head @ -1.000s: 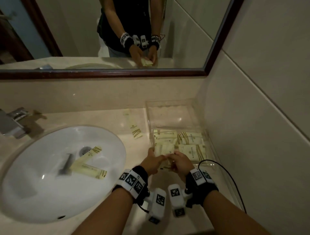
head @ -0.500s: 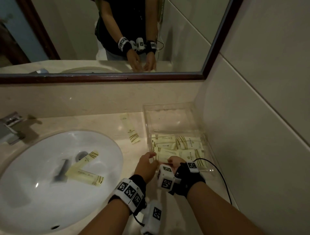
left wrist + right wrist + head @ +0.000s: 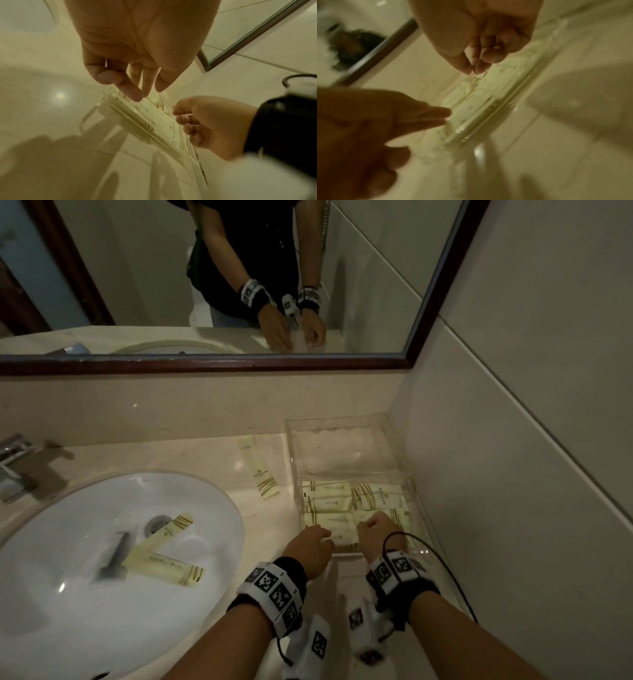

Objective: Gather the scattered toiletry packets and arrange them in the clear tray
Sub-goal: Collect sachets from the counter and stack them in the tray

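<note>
**Both hands at near edge of clear tray, packets partly gathered**

Left hand (image 3: 310, 547) was seen at the tray's near-left corner, fingers (image 3: 132, 92) extended and loosely spread, tips reaching down onto the packets at the near wall; nothing was gripped. Right hand (image 3: 380, 534) was placed just beside it inside the near end, fingers (image 3: 481, 66) curled with thumb and fingertips pressed together just above a packet; whether a packet edge was pinched could not be told from the blurred wrist view. Marker wristbands were worn on both wrists, with a black cable looped off the right one.

The clear tray (image 3: 342, 426) was set on the worktop (image 3: 212, 453) against the right wall. Packets in the tray (image 3: 346, 501) were laid flat, side by side, in the near half; the far half was seen bare. One long packet (image 3: 260, 470) was left on the worktop just left of the tray. Two more long packets (image 3: 164, 559) were left in the white sink (image 3: 68, 628), crossing near the drain, beside a dark tool. The tap and framed mirror were seen farthest back.
</note>
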